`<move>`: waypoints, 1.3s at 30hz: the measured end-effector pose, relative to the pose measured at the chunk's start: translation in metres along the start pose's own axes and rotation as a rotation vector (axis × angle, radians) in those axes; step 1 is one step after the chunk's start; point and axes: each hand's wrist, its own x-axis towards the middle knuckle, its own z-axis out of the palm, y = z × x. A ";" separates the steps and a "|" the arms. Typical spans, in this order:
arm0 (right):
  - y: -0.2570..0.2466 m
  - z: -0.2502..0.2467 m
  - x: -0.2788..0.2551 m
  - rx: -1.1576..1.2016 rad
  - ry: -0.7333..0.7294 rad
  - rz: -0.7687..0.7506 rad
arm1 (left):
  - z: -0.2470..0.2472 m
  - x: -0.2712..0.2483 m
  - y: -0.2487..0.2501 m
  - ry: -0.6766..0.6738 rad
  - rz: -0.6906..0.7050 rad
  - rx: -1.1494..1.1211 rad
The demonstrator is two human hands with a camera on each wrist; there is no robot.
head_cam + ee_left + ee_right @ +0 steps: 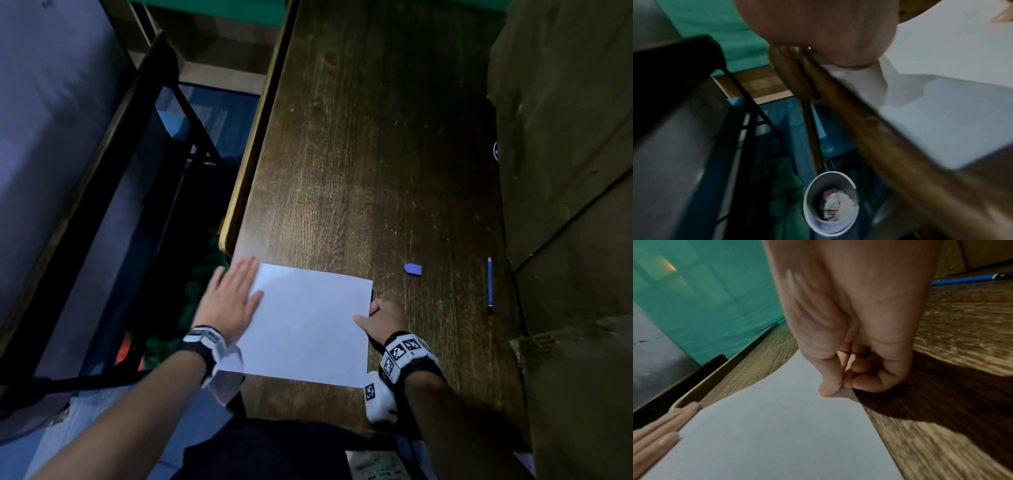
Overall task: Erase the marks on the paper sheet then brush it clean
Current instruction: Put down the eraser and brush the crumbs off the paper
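Observation:
A white paper sheet [305,322] lies on the dark wooden table [370,171] near its front left corner, with no marks that I can see on it. My left hand [233,298] lies flat with straight fingers at the sheet's left edge, its thumb on the paper. My right hand [376,317] pinches the sheet's right edge between thumb and curled fingers [869,382]; the paper [777,434] shows there too. A small blue eraser [412,269] rests on the table to the right of the sheet.
A blue pencil [490,284] lies near the table's right side, beside a large brown cardboard box [565,171]. Left of the table stand a black metal frame [154,154] and, below the table edge, a white bin [831,203] with crumpled paper.

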 end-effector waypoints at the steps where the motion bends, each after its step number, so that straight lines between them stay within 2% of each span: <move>1: 0.001 0.001 0.000 0.001 0.002 -0.003 | -0.006 0.001 -0.010 0.010 -0.041 0.031; 4: 0.001 0.001 0.002 -0.006 -0.003 -0.009 | -0.014 0.009 0.004 -0.006 -0.009 0.088; 7: 0.001 0.001 0.005 -0.015 -0.020 -0.010 | -0.002 0.023 0.067 -0.025 0.194 -0.043; 10: 0.002 0.001 0.006 -0.012 -0.011 -0.008 | 0.017 0.020 0.130 -0.078 0.426 -0.067; 12: 0.002 0.002 0.007 0.000 -0.009 0.001 | 0.023 0.011 0.138 -0.085 0.470 -0.030; 14: 0.003 0.002 0.007 0.013 -0.015 0.010 | 0.026 0.003 0.120 -0.055 0.402 -0.044; 17: 0.004 0.002 0.008 0.021 -0.018 0.003 | 0.019 -0.002 0.069 -0.024 0.122 -0.133; 20: 0.004 0.002 0.007 0.014 -0.013 0.002 | 0.008 -0.007 0.011 0.024 -0.153 -0.071; 22: 0.005 0.002 0.007 -0.006 -0.016 0.001 | -0.001 -0.008 -0.003 0.027 -0.231 -0.044; 25: 0.006 0.008 0.005 -0.023 -0.020 -0.006 | 0.001 -0.001 0.028 0.013 -0.116 -0.043; 29: 0.008 0.010 0.006 -0.028 -0.024 -0.011 | 0.020 -0.001 0.109 -0.058 0.296 -0.117; 31: 0.008 0.009 0.005 -0.008 -0.019 -0.011 | 0.029 -0.010 0.119 -0.124 0.408 -0.096; 32: 0.008 0.008 0.005 -0.002 -0.021 -0.013 | 0.032 -0.014 0.113 -0.121 0.414 -0.087; 34: 0.009 0.008 0.004 -0.015 -0.025 -0.024 | 0.032 -0.021 0.087 -0.088 0.339 -0.095; 39: 0.011 0.011 0.003 -0.003 -0.004 -0.032 | 0.019 -0.046 0.002 -0.036 -0.011 -0.146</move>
